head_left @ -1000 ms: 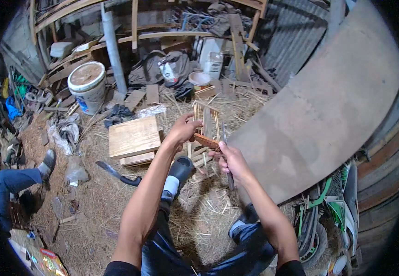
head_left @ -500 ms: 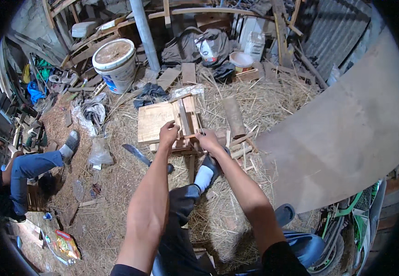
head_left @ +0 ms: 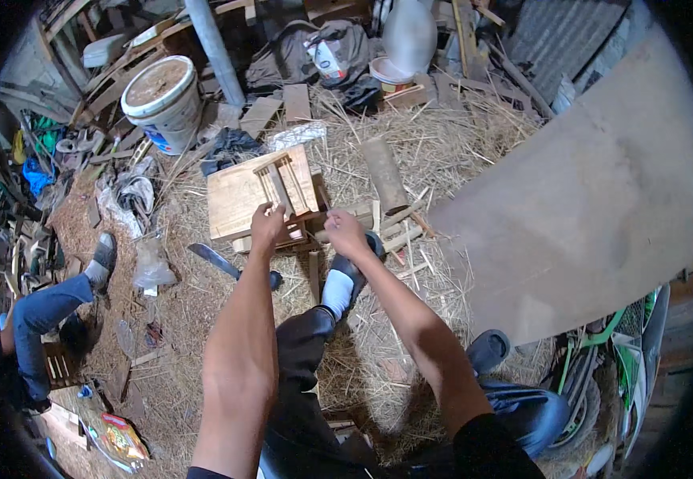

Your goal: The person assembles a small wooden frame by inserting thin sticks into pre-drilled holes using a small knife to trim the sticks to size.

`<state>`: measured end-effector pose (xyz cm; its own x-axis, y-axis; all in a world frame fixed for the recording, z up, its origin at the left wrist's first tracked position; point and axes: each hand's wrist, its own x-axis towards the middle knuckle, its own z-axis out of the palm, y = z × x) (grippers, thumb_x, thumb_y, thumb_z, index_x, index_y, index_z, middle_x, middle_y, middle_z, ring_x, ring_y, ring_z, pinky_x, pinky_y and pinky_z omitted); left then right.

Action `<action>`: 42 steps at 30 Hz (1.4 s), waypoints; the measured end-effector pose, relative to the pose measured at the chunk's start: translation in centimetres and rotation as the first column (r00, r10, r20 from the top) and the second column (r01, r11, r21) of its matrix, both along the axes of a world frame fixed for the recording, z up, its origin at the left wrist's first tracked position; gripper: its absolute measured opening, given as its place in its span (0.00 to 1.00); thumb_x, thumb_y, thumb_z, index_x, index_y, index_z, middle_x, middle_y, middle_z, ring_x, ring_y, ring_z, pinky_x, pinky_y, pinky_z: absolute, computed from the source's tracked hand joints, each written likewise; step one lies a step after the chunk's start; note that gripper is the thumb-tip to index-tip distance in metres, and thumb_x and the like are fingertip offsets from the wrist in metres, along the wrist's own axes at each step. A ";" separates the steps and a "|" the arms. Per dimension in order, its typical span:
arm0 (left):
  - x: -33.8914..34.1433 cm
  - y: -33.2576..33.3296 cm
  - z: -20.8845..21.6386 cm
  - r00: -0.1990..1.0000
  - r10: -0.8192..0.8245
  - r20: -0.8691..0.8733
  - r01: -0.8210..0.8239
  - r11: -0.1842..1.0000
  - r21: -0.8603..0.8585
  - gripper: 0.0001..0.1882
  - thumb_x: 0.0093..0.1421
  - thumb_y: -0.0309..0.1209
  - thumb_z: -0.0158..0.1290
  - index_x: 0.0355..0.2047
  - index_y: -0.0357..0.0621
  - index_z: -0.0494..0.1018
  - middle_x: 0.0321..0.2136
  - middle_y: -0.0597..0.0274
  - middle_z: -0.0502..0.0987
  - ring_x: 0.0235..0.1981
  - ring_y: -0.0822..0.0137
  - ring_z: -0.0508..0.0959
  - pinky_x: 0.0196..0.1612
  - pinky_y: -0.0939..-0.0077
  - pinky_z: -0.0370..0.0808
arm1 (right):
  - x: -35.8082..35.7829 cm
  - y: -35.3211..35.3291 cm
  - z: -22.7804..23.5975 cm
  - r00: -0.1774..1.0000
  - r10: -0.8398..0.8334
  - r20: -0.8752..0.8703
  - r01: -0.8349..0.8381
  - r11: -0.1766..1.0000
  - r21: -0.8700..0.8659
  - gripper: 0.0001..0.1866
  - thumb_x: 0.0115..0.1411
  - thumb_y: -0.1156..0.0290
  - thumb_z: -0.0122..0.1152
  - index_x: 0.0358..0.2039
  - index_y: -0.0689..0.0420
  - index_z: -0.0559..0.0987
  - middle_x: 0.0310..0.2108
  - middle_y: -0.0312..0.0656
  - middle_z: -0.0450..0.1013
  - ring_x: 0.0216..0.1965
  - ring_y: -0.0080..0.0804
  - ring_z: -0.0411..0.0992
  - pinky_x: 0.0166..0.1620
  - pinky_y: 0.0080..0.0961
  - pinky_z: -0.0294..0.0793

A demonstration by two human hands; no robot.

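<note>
Both forearms extend forward over the straw, the left hand (head_left: pixel 267 223) with fingers clamped on the near edge of a small slatted wooden frame (head_left: pixel 286 188) resting on a wooden board (head_left: pixel 238 199), the right hand (head_left: pixel 345 234) closed around the frame's lower right corner.

The small slatted frame (head_left: pixel 282 188) was bare pale wood with thin stick-like bars, resting on a flat block (head_left: pixel 238 199) of matt unfinished wood. Dry, rough straw (head_left: pixel 410 160) covered the ground. At far left stood a white plastic bucket (head_left: pixel 162 104); at right leaned a broad, dull, smooth board (head_left: pixel 586 184).
</note>
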<state>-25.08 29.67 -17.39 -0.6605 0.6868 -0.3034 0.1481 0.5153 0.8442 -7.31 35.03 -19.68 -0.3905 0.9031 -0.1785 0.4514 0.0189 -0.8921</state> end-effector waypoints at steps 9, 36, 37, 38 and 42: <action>10.8 4.1 -2.4 0.524 -0.771 -0.362 0.728 0.626 -0.279 0.17 0.54 0.39 0.50 0.38 0.40 0.74 0.33 0.43 0.77 0.36 0.48 0.78 0.40 0.59 0.74 | 24.6 -1.3 -5.7 0.884 -0.434 -0.171 0.298 0.807 -0.510 0.16 0.64 0.66 0.48 0.46 0.64 0.68 0.26 0.40 0.72 0.15 0.17 0.57 0.16 0.16 0.59; 27.6 0.7 -5.7 0.630 -0.579 0.517 0.563 0.799 0.210 0.06 0.54 0.24 0.51 0.31 0.36 0.74 0.21 0.64 0.74 0.22 0.71 0.73 0.24 0.78 0.71 | 25.6 -6.8 -3.9 0.749 -0.621 -0.229 0.398 0.699 -0.594 0.12 0.62 0.65 0.54 0.41 0.58 0.74 0.27 0.33 0.71 0.17 0.16 0.58 0.18 0.14 0.59; 27.5 0.8 -2.6 0.597 -0.651 0.468 0.624 0.744 0.239 0.06 0.54 0.25 0.51 0.32 0.36 0.74 0.22 0.64 0.74 0.22 0.72 0.74 0.25 0.78 0.72 | 25.8 -6.0 -2.4 0.741 -0.614 -0.273 0.408 0.734 -0.543 0.13 0.61 0.64 0.55 0.42 0.58 0.74 0.28 0.33 0.71 0.17 0.15 0.58 0.19 0.13 0.59; 27.4 1.1 0.2 0.561 -0.716 0.416 0.680 0.685 0.261 0.07 0.54 0.26 0.51 0.32 0.36 0.75 0.22 0.64 0.75 0.23 0.72 0.74 0.27 0.79 0.73 | 26.0 -5.1 -0.4 0.734 -0.602 -0.314 0.419 0.765 -0.488 0.15 0.60 0.63 0.56 0.44 0.58 0.74 0.28 0.33 0.72 0.17 0.14 0.57 0.19 0.13 0.58; 26.9 0.5 10.2 0.514 -0.786 0.343 0.745 0.608 0.275 0.10 0.57 0.28 0.50 0.37 0.38 0.76 0.25 0.67 0.75 0.24 0.76 0.72 0.29 0.82 0.70 | 27.2 -3.2 11.0 0.743 -0.405 -0.533 0.303 0.913 -0.272 0.17 0.59 0.63 0.59 0.46 0.58 0.75 0.27 0.31 0.69 0.16 0.13 0.55 0.19 0.12 0.57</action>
